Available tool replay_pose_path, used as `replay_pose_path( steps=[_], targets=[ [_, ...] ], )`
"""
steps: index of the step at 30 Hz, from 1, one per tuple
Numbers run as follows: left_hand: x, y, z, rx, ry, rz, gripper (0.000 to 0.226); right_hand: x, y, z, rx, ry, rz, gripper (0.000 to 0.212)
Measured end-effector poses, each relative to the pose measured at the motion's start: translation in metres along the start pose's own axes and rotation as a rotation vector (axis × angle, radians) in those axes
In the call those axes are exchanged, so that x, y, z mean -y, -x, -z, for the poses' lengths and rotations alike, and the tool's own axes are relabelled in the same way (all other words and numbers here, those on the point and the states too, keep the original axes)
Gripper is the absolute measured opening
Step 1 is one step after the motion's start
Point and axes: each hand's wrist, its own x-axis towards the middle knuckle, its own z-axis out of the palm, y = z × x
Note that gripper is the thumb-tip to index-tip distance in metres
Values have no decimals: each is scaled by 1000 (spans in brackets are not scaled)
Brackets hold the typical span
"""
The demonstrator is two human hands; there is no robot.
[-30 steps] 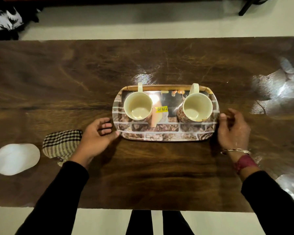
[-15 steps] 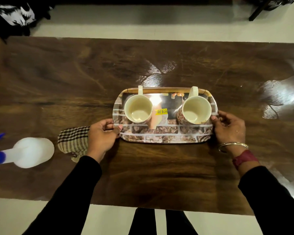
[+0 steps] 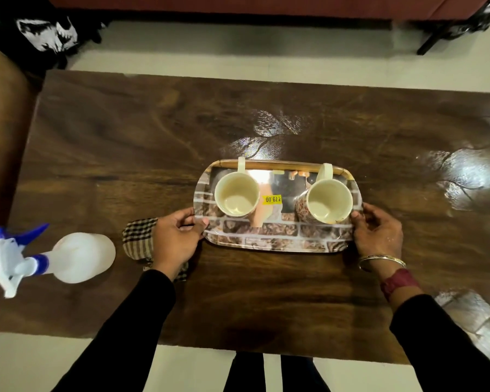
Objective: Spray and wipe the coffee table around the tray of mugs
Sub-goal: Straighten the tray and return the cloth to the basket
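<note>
Coffee table (image 3: 125, 154), tray (image 3: 277, 241) at its middle, gripped at both ends.
I see the spray bottle (image 3: 79, 257) lying on its side far left; my left hand (image 3: 176, 239) and right hand (image 3: 379, 233) clasp the tray's short edges; a checked cloth (image 3: 137, 240) lies beneath my left wrist; two empty mugs (image 3: 236, 195) stand on the tray.

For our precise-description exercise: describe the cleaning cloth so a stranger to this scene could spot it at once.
On the dark wooden coffee table, find the brick-patterned tray at its middle. Just left of it, partly under the left hand, lies the cloth. Unlike the white spray bottle beside it, it is checked dark and cream.
</note>
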Motion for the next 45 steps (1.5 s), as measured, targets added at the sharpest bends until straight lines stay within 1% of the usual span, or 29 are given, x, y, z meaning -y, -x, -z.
replay_pose_path(
  steps=[13, 16, 20, 24, 29, 32, 34, 36, 38, 39, 41, 43, 45],
  targets=[
    [2, 1, -1, 16, 65, 12, 47, 0, 2, -1, -14, 17, -12, 30],
    [3, 0, -1, 12, 76, 20, 44, 3, 3, 0, -16, 25, -19, 29],
    [5, 3, -2, 11, 79, 17, 34, 6, 4, 2, -7, 23, -19, 29],
    [7, 1, -1, -6, 69, 27, 45, 8, 5, 4, -1, 38, -17, 30],
    [6, 4, -4, -24, 71, 21, 46, 6, 3, 3, -2, 43, -17, 31],
    [7, 4, -3, -45, 26, 21, 41, 2, 4, 2, -5, 40, 2, 31],
    [8, 8, -1, -104, -102, -63, 34, 0, 7, 1, -34, -5, -4, 34],
    [6, 22, 2, -207, -248, -179, 30, -1, 18, 3, -115, -3, 3, 38],
    [2, 46, 6, -288, -298, -268, 24, 1, 40, 3, -223, 24, 34, 42],
    [2, 59, 9, -312, -298, -305, 20, 4, 55, 2, -264, 10, 47, 41],
    [11, 81, 18, -350, -286, -358, 12, 8, 89, -8, -268, -11, 117, 32],
    [30, 95, 25, -382, -262, -377, 17, 9, 125, -24, -173, 28, 269, 20],
    [50, 104, 38, -450, -252, -401, 23, 17, 161, -48, 7, 28, 460, 11]
  ],
)
